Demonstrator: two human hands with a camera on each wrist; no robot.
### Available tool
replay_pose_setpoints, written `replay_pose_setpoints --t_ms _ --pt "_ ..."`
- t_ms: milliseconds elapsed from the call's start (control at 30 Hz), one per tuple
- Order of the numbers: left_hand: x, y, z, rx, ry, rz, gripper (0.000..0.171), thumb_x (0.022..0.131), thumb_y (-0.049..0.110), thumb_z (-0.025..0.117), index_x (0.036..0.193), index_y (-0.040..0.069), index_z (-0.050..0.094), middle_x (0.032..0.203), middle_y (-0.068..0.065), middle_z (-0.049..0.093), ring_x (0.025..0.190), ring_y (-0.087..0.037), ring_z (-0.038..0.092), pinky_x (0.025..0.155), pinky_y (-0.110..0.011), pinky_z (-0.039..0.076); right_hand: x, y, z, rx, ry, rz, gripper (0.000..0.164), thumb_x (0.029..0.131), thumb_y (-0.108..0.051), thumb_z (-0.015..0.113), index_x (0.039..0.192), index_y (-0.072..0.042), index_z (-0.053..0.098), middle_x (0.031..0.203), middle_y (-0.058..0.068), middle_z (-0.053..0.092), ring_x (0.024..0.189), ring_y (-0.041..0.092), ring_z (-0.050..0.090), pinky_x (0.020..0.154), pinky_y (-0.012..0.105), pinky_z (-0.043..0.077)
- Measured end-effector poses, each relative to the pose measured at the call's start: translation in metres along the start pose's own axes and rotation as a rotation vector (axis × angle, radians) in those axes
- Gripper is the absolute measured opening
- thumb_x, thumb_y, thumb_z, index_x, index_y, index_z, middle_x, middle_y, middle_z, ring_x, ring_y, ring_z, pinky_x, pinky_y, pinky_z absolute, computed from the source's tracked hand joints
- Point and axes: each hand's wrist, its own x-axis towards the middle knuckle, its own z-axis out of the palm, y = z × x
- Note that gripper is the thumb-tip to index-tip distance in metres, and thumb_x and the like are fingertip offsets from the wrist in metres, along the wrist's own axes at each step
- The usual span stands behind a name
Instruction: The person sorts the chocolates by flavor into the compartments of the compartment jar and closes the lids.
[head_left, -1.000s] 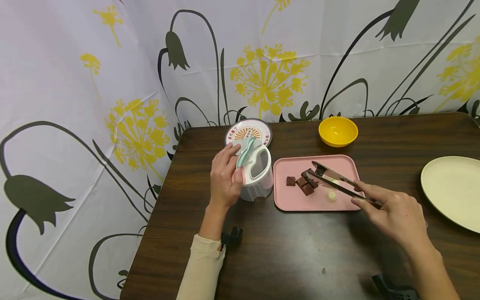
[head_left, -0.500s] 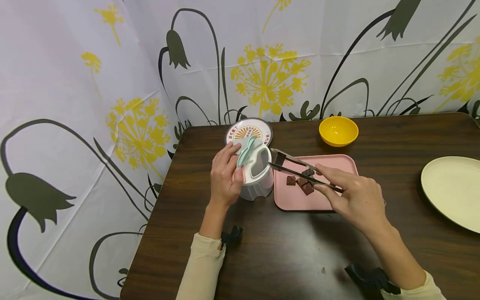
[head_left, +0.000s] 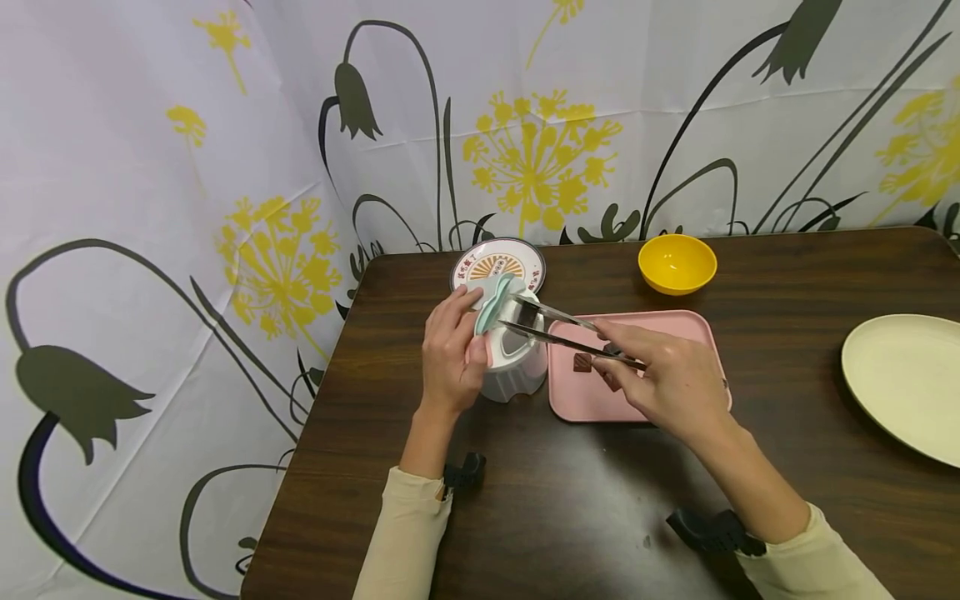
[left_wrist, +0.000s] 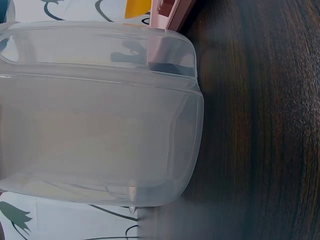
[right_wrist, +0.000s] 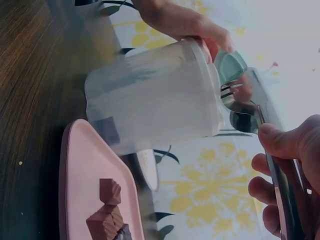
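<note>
My left hand (head_left: pixel 450 350) grips the top of a clear plastic jar (head_left: pixel 517 379) with a white lid. The lid's teal-edged flap (head_left: pixel 492 307) stands raised beside my fingers. My right hand (head_left: pixel 667 375) holds metal tongs (head_left: pixel 562 342), their ends over the jar's opening. In the right wrist view, one tong end shows fork tines (right_wrist: pixel 230 91); I cannot tell whether anything sits between the ends. A dark square shape (right_wrist: pixel 107 129) shows through the jar's lower wall. Beside the jar, chocolates (right_wrist: pixel 110 191) lie on a pink tray (head_left: pixel 577 404), partly hidden by my right hand in the head view.
A round patterned plate (head_left: pixel 517 250) sits behind the jar. Beyond the tray stands a yellow bowl (head_left: pixel 677 264), and a cream plate (head_left: pixel 903 383) lies at the far right. A flowered cloth (head_left: pixel 592 50) hangs along the table's back edge.
My right hand has carried the tongs left from over the chocolates on the tray to the jar's opening. The left hand and jar have stayed in place.
</note>
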Motion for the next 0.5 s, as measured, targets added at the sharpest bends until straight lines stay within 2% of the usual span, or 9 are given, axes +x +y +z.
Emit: replay_pose_setpoints --t_ms 300,500 --pt "0.0014 0.0003 0.0005 -0.001 0.002 -0.002 0.057 0.093 0.042 0.030 0.096 0.003 0.072 0.127 -0.013 0.063 0.127 -0.033 0.051 0.106 -0.053 0.033 0.0040 -0.0012 0.0001 -0.035 -0.048 0.018 0.051 0.077 -0.023 0.083 0.126 -0.013 0.069 0.107 0.002 0.073 0.054 0.008 0.045 0.049 0.026 0.037" --pt "0.0008 0.0004 0.0002 -0.001 0.003 -0.001 0.059 0.094 0.043 0.030 0.097 0.002 0.072 0.127 -0.013 0.063 0.127 -0.034 0.051 0.106 -0.051 0.032 0.0049 -0.0013 -0.0008 -0.043 -0.060 0.007 0.052 0.077 -0.022 0.083 0.127 -0.015 0.068 0.108 0.002 0.073 0.061 0.009 0.054 0.052 0.027 0.041"
